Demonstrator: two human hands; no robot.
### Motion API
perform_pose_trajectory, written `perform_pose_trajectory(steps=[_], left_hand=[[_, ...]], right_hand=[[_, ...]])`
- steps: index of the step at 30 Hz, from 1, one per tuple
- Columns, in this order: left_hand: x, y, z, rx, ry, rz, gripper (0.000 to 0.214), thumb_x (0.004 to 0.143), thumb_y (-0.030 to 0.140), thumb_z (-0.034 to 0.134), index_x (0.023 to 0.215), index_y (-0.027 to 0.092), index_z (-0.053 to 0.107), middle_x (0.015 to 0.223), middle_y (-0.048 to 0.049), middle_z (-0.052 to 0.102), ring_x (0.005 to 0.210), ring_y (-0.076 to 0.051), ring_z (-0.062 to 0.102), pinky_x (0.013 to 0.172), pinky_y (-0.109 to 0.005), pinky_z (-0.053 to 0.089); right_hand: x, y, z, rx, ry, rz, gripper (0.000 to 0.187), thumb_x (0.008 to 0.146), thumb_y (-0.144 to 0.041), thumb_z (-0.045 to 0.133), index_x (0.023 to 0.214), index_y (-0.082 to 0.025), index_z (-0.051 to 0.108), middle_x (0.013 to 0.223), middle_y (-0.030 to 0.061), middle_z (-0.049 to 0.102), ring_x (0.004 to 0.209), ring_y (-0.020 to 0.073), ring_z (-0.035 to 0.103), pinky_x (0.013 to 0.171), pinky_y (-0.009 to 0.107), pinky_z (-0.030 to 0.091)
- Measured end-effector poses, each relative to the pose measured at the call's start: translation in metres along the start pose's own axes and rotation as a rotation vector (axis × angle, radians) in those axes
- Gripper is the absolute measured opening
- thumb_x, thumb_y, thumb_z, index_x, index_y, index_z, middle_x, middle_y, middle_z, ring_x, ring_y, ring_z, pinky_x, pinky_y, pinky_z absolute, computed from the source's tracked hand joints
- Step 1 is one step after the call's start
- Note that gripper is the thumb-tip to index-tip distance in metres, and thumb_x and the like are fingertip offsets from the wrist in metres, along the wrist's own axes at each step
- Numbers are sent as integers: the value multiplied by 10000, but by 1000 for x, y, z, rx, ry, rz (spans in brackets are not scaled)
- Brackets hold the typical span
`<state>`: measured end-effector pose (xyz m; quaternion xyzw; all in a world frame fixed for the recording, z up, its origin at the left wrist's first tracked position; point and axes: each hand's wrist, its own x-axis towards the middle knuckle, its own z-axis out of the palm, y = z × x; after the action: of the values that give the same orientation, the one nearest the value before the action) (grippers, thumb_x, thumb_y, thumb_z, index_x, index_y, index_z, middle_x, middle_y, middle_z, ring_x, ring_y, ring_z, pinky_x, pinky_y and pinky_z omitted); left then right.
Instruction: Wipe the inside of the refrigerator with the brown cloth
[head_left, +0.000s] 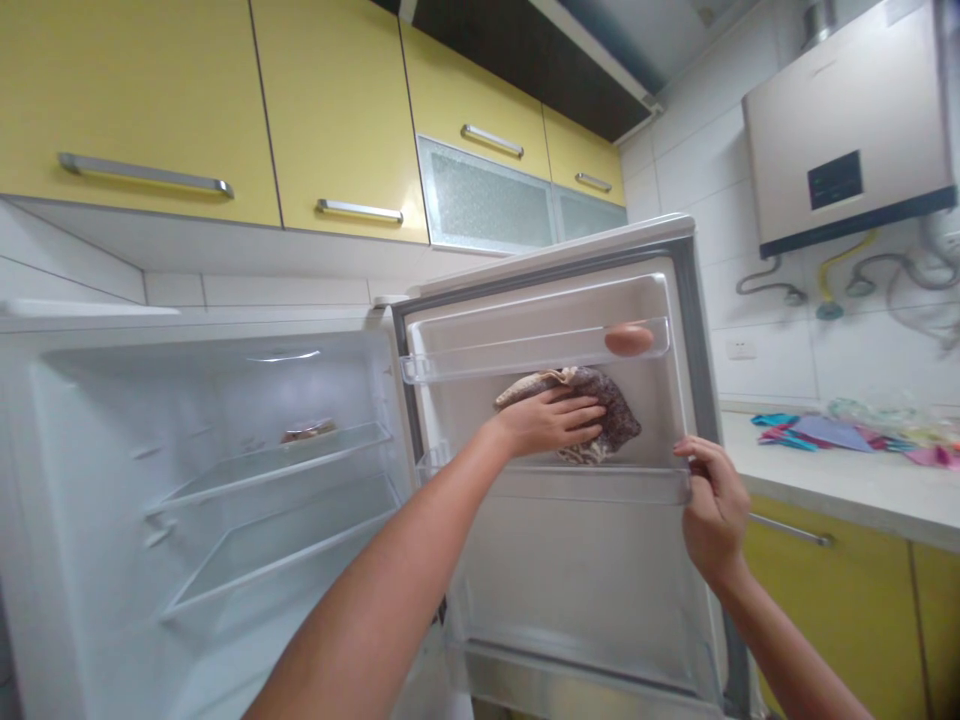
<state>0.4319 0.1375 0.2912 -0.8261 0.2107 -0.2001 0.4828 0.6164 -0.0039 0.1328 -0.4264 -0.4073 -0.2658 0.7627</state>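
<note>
My left hand (559, 420) presses a brown and cream patterned cloth (619, 410) against the inner face of the open refrigerator door (555, 570). Its fingers stretch over the bunched fabric, holding it up between two clear door shelves. The thumb is hidden. At the door's free edge, my right hand (712, 505) is closed, fingers curled around the edge beside the end of the middle door shelf (600, 485). A brown egg (628, 340) sits at the right end of the upper door shelf (510, 355), just above the cloth.
Left of the door, the refrigerator interior has glass shelves (277, 465), with a small packaged item (307, 430) on the upper one. Yellow cabinets (337, 110) hang above. A countertop (847, 480) at right bears colourful plastic bags (832, 432); a water heater (847, 130) is mounted higher.
</note>
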Motion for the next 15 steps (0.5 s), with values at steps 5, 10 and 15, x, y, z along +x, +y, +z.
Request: perform_pose_trajectory(steps=[5,10,15], left_hand=[[41,4,2,40,19,37,423,948,123,407,1313,262,571,1461,-53,586,1408,-153,476,1224,-393,346],[35,0,-2,14,-66,47,456,974,125,304,1313,272,571,1493,-7,556,1449,-135,415,1257,-377,286],[-15,-5,-11,-12,-164,-13,467,977,119,300,1383,219,508,1547,-36,491,1474,-161,373,1262,-378,273]], right_hand=[[-2,-3,-4,-13,-6,-22,214,803,-189,429,893,-216,622,994,66,641,994,239,605,897,413,459],[-2,0,-8,-68,-40,-32,221,803,-201,430,912,-213,621,1009,74,655,1022,252,617,944,458,460],[-1,2,-8,-79,-37,-14,207,822,-237,441,908,-225,629,1004,84,666,1013,265,629,930,475,470]])
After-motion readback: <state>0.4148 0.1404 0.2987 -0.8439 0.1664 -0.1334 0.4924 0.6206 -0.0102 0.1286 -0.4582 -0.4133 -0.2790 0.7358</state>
